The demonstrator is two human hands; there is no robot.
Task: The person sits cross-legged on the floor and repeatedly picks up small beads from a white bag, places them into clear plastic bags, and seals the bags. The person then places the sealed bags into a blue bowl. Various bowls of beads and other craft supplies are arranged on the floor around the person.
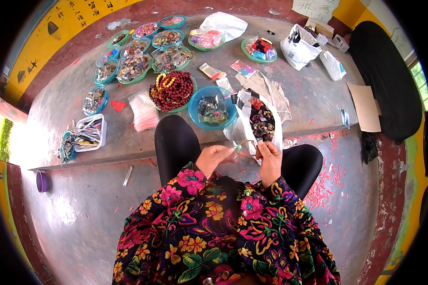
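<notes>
Fingers of left hand (pixel 215 156) and right hand (pixel 269 158) pinch a small clear item (pixel 240 146), details too tiny to discern.

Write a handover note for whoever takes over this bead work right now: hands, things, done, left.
Left hand and right hand are raised over the lap, both pinching a small clear packet between them.
White bag of dark pieces lies open just ahead; blue bowl of filled packets beside it; bowl of red beads further left.
Done: packets fill the blue bowl.
Left: the bag still holds pieces.
</notes>
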